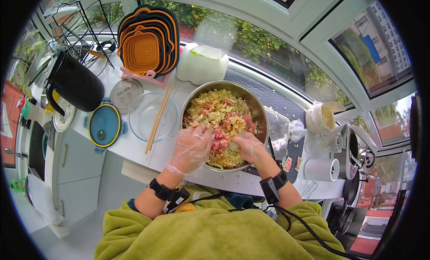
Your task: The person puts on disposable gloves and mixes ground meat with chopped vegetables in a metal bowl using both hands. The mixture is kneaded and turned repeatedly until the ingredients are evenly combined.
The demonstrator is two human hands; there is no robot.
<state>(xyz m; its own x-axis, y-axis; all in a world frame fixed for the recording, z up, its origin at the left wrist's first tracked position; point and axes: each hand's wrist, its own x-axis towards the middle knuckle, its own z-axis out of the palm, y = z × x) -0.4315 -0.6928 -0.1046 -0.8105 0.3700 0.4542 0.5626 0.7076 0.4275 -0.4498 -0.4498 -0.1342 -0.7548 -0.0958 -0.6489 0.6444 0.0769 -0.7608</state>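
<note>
A large stainless steel bowl [263,125] stands before me, holding a mix of chopped cabbage [220,102] and raw ground meat. A pink clump of the meat [220,139] lies between my hands. My left hand [192,146], in a thin transparent plastic glove, reaches over the bowl's left rim with its fingers curled into the mix. From the right, my right hand [248,146], also gloved, touches the mix beside the meat. The fingertips of both hands are partly hidden, so whether they grip any meat cannot be told.
Left of the bowl are wooden chopsticks [159,117] across a glass bowl [134,125], a blue lid with a yellow seal [104,125] and a black jug [75,82]. Nested orange and black baskets [141,52] stand behind. A crumpled plastic bag [297,130] and a white canister [320,170] lie right.
</note>
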